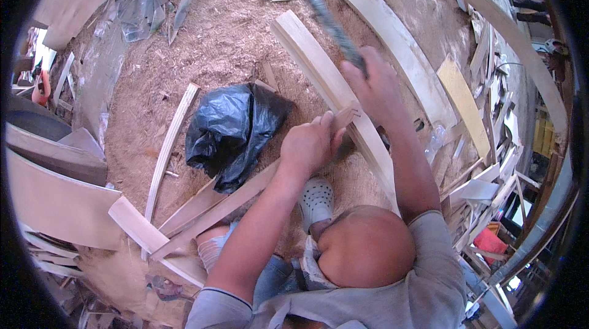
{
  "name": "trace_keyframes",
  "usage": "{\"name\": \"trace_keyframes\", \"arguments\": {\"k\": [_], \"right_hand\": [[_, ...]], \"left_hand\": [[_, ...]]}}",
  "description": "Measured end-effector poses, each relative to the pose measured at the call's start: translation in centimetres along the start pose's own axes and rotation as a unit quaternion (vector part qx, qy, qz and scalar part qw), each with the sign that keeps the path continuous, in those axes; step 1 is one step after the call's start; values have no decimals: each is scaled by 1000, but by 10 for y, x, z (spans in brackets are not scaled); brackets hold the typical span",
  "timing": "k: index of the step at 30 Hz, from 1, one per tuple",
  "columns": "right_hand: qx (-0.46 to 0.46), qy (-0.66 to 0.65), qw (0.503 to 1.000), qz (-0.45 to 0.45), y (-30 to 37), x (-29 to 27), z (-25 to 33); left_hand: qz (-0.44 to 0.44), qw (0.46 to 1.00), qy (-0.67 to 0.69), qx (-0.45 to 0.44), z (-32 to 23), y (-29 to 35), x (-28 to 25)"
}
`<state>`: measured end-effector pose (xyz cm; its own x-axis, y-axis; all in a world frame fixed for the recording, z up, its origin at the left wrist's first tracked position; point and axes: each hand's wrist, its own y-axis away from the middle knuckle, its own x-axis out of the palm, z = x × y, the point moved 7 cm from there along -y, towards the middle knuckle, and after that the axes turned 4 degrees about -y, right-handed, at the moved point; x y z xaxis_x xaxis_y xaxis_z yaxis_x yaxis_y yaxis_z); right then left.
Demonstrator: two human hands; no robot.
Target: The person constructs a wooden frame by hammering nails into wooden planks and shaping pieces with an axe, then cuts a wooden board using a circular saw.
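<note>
Right hand (375, 87) raised gripping hammer (325, 16), left hand (308, 145) pinning wooden strip (245, 194)

Floor (227, 34) is all sawdust. Lying on it: long curved plank (325, 77), second curved plank (392, 34), thin slat (169, 145), crumpled black plastic bag (233, 133), clear plastic sheeting (144, 10), offcuts at right.
</note>
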<state>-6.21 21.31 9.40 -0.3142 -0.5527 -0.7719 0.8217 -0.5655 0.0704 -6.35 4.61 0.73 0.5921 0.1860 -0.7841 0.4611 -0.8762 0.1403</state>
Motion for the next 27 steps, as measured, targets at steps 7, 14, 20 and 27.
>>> {"name": "trace_keyframes", "arguments": {"k": [7, 14, 20, 27], "right_hand": [[81, -83, 977, -178, 188, -48, -49], [171, -48, 972, -153, 271, -18, -74], [64, 10, 980, -187, 268, -7, -64], [65, -1, 980, -187, 264, -16, -46]], "left_hand": [[11, 998, -65, -19, -1, 0, 7], [30, 996, -84, -24, -8, -4, 7], [22, 993, -113, -28, -6, 0, 4], [5, 995, -101, -15, -5, 5, 6]]}}
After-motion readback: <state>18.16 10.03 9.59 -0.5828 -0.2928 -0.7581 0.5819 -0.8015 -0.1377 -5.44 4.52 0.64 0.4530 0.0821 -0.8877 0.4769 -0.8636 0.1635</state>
